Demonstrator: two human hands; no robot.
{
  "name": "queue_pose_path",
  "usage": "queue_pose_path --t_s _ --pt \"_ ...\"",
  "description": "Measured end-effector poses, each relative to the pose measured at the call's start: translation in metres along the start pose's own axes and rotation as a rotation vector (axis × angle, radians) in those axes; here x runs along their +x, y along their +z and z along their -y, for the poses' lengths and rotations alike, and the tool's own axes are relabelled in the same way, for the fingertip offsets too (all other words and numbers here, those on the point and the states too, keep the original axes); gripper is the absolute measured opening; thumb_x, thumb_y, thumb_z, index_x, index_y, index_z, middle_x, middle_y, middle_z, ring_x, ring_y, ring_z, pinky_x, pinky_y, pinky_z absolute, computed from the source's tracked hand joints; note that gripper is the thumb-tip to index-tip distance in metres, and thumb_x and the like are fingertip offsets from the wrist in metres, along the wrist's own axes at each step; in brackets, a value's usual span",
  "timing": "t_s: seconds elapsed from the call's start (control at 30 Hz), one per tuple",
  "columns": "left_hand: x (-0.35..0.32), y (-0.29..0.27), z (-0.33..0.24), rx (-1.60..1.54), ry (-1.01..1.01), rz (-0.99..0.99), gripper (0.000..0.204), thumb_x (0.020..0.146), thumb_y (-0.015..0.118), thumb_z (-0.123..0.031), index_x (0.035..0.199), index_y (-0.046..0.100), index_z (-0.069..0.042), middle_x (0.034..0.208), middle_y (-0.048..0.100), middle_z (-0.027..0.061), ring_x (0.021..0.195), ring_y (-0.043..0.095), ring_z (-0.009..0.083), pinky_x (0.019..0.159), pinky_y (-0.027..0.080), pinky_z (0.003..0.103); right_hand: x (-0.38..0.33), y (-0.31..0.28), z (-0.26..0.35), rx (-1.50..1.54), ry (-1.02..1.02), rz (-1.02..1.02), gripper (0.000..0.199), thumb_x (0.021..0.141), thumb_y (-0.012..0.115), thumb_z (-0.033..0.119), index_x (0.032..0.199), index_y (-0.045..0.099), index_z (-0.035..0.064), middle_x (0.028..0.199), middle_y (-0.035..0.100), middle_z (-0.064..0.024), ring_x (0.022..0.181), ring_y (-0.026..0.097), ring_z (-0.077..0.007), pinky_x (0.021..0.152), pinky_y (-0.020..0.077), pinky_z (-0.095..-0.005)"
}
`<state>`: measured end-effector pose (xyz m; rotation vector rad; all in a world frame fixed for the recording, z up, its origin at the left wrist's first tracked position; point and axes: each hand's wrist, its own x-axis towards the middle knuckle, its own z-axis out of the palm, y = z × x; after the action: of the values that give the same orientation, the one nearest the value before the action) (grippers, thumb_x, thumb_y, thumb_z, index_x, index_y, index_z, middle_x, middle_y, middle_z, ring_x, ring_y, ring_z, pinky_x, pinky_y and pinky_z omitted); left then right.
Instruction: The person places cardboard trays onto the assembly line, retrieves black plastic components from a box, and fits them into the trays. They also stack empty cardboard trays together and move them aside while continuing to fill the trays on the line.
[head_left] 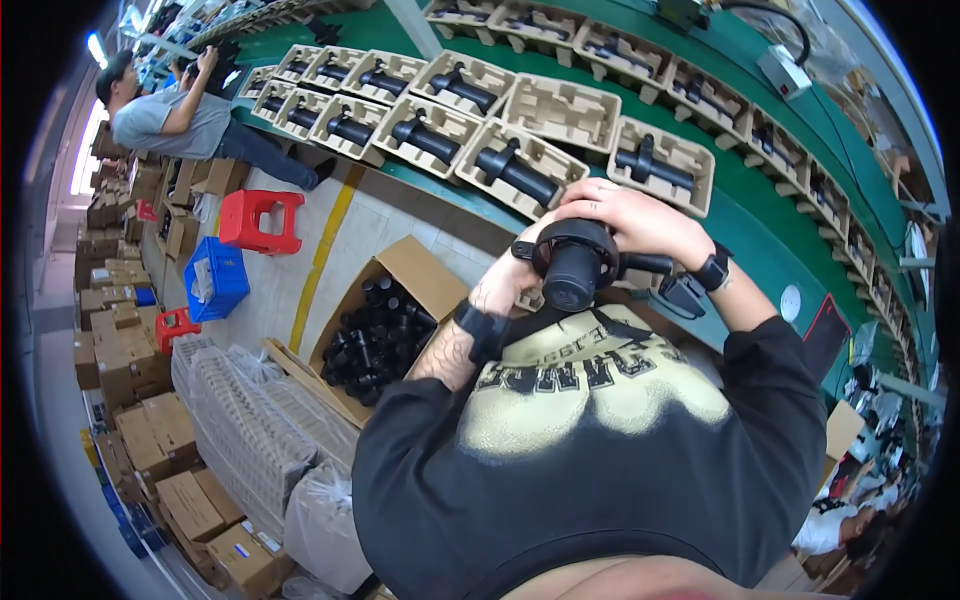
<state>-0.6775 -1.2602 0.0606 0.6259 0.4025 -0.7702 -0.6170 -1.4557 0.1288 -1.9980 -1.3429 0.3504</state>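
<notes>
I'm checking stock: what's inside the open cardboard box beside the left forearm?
The box holds a heap of black parts; whatever lies beneath the top layer is covered.

Left hand [514, 268], right hand [628, 216] hold black cylindrical device [573, 276].

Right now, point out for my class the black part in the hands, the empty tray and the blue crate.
Black part [575, 268], head view: on its cylindrical body.
Empty tray [562, 112], head view: on its bare inside.
Blue crate [229, 272], head view: on its side wall.
</notes>
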Motion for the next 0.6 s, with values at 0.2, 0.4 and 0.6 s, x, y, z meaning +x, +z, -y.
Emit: queue_pose_path --t_s 0.2,0.4,0.6 --pt "-0.046 -0.09 0.006 -0.111 0.462 -0.116 0.048 0.093 0.043 -0.035 0.126 0.045 0.0 0.124 0.052 0.0151 0.108 0.055 0.0254 0.095 0.043 0.039 0.06 -0.028 -0.06 -0.457 0.418 -0.147 0.062 0.062 0.069 0.008 0.121 0.054 0.0166 0.116 0.054 -0.0103 0.114 0.047 -0.0296 0.094 0.0404 -0.0406" --pt "-0.117 -0.163 0.061 -0.164 0.544 -0.552 0.044 0.091 0.044 -0.033 0.124 0.049 -0.004 0.111 0.058 0.01 0.098 0.058 0.0197 0.088 0.047 0.034 0.079 0.029 -0.206 -0.695 0.505 -0.476 0.055 0.072 0.062 0.008 0.124 0.052 0.0228 0.114 0.054 -0.0104 0.111 0.049 -0.0303 0.092 0.0402 -0.0472" --pt "-0.137 -0.187 0.113 -0.287 0.608 -0.679 0.041 0.091 0.043 -0.032 0.121 0.051 -0.005 0.108 0.059 0.0086 0.094 0.059 0.0177 0.082 0.05 0.032 0.103 0.034 -0.233 -0.703 0.606 -0.367 0.053 0.078 0.057 0.009 0.127 0.05 0.0269 0.117 0.053 -0.0106 0.112 0.049 -0.031 0.093 0.0399 -0.0493"
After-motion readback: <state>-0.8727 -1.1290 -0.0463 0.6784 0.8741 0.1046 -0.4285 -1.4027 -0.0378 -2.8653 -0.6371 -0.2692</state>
